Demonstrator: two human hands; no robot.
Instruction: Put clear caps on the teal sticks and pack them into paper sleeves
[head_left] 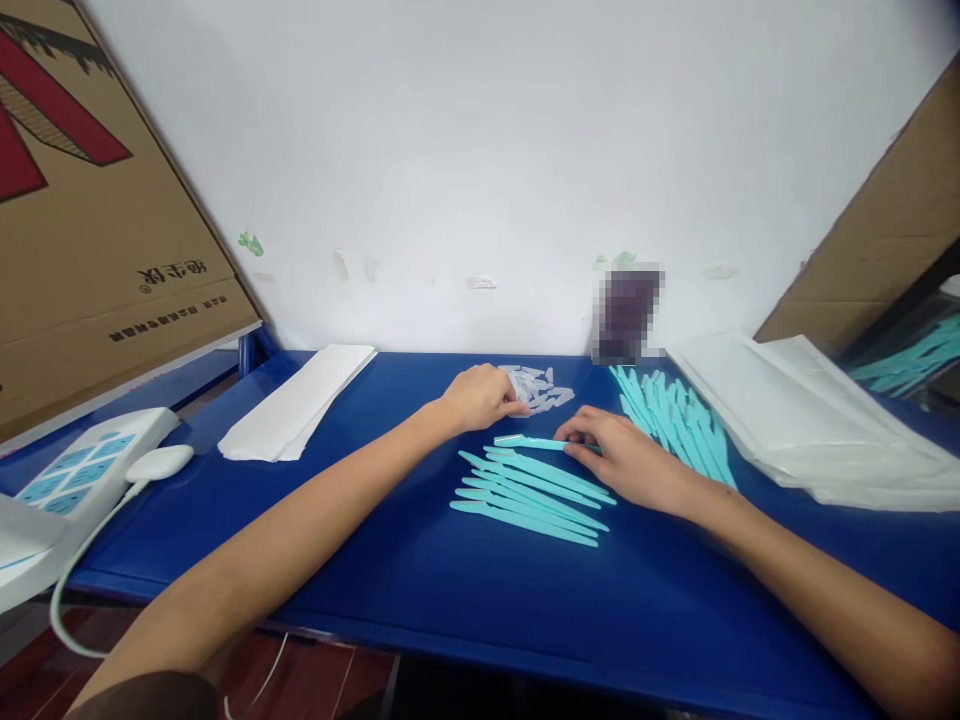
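My right hand [611, 452] pinches the handle of a teal eyebrow razor [529, 442], its bare blade end pointing left. Just below it, several more teal eyebrow razors [536, 500] lie side by side in a loose fan on the table. At the left edge of a small pile of clear plastic blade caps [546, 388] rests my left hand [484, 397], its fingers curled together with the thumb. Whatever is between those fingertips is hidden. Beyond my right hand lies a heap of other teal razors [679, 420].
The blue table [360, 560] meets a white wall. White paper sheets [300, 405] lie at left, near a power strip [82, 480] with a plugged-in white charger [160, 463]. White plastic bags [817, 420] are stacked at right. Cardboard [112, 220] stands at the left.
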